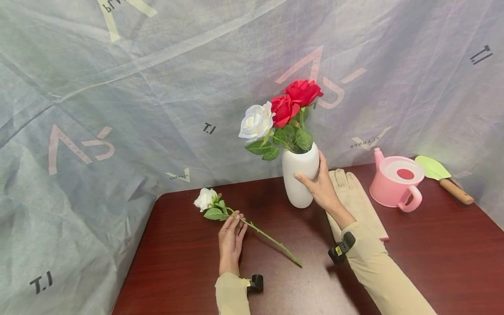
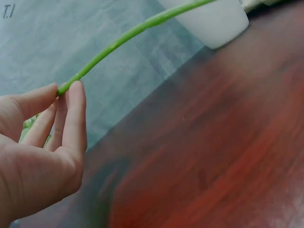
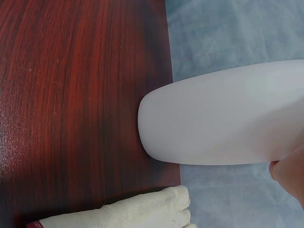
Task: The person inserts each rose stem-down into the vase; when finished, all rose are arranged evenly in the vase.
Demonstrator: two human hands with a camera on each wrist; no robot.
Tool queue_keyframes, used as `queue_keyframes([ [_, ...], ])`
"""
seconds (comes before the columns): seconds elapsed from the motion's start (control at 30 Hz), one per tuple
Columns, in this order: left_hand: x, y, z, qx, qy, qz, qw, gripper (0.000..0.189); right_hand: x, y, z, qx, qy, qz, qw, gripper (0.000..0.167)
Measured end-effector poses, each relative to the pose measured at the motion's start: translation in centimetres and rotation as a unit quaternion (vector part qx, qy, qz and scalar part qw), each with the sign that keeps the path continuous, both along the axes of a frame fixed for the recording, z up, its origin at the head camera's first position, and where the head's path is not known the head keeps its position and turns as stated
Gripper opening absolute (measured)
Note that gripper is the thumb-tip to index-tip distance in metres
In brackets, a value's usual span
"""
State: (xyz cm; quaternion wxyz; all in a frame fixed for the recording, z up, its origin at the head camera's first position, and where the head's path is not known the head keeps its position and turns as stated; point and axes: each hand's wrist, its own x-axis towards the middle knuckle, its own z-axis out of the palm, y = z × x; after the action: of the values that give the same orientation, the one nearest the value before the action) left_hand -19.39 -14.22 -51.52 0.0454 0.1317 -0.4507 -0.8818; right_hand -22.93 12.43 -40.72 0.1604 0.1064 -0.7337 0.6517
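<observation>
My left hand [image 1: 232,238] pinches the green stem [image 2: 128,35] of a white rose [image 1: 206,199] between thumb and fingertips. The bloom points to the far left, and the bare stem end slants toward the front right. A white vase [image 1: 300,179] stands upright at the back of the table, holding two red roses [image 1: 302,92] and a white rose [image 1: 257,121] with green leaves. My right hand [image 1: 324,186] grips the vase from its right side, thumb across the front; the other fingers are mostly hidden behind it. In the right wrist view only part of that hand shows.
Cream work gloves [image 1: 354,203] lie just right of the vase. Farther right stand a pink watering can [image 1: 393,181] and a green trowel [image 1: 433,167] with a wooden handle. A grey printed cloth [image 1: 177,109] hangs behind the dark red wooden table [image 1: 177,262].
</observation>
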Motion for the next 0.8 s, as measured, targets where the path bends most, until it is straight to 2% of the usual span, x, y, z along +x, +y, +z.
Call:
queue_keyframes([
  [0.3,0.4,-0.2,2.5,0.049,0.034,0.055,0.9967,0.016,0.1,0.0,0.1,0.005,-0.001,-0.002,1.0,0.089],
  [0.5,0.7,-0.3,4.3,0.085,0.062,0.098,0.9895,0.012,0.1,0.0,0.1,0.011,0.0,-0.004,0.9999,0.088],
  [0.6,0.9,-0.2,5.2,0.114,0.08,0.126,0.9823,0.011,0.1,0.0,0.1,0.009,0.0,-0.004,1.0,0.089],
  [0.8,1.4,0.2,7.2,0.183,0.114,0.186,0.9586,0.013,0.0,0.0,-0.1,0.0,-0.001,-0.003,1.0,0.089],
])
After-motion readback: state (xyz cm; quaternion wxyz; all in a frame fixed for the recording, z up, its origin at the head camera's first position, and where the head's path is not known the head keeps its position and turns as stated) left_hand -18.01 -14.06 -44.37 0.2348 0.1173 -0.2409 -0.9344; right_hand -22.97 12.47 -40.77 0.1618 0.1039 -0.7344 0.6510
